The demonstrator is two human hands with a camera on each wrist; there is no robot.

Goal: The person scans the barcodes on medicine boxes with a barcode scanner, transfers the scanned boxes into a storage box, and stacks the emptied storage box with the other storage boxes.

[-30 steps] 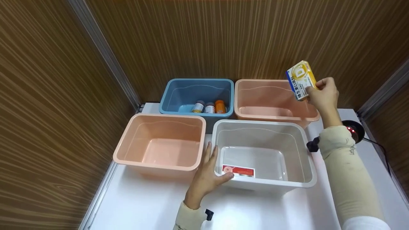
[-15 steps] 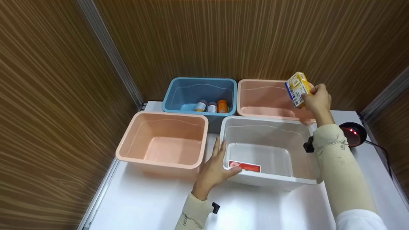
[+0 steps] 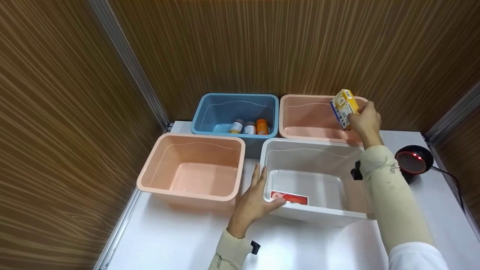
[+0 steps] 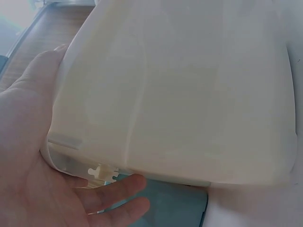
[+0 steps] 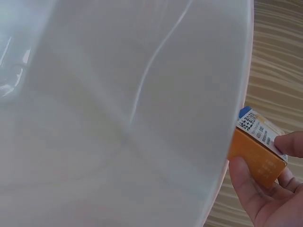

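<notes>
My right hand (image 3: pixel 366 122) pinches a yellow and white medicine box (image 3: pixel 344 108) with a blue edge, over the right part of the back pink bin (image 3: pixel 311 133). In the right wrist view the medicine box (image 5: pixel 260 144) shows its orange side and a printed code, between thumb and fingers of the hand (image 5: pixel 277 201). My left hand (image 3: pixel 252 204) rests with spread, straight fingers at the left front corner of the white bin (image 3: pixel 318 212), its thumb over the rim. A red and white box (image 3: pixel 289 197) lies inside that bin. The left wrist view shows the hand (image 4: pixel 28 127) along the bin's wall.
A blue bin (image 3: pixel 240 96) at the back holds several bottles (image 3: pixel 250 128), one of them orange. Another pink bin (image 3: pixel 204 178) stands front left. A black round device (image 3: pixel 413 159) with red lights and a cable sits at the right. Wood-patterned panels (image 3: pixel 240 45) enclose the table.
My right hand has lowered the medicine box and brought it a little to the left, over the back pink bin. My left hand stays at the white bin's corner while the view has shifted slightly.
</notes>
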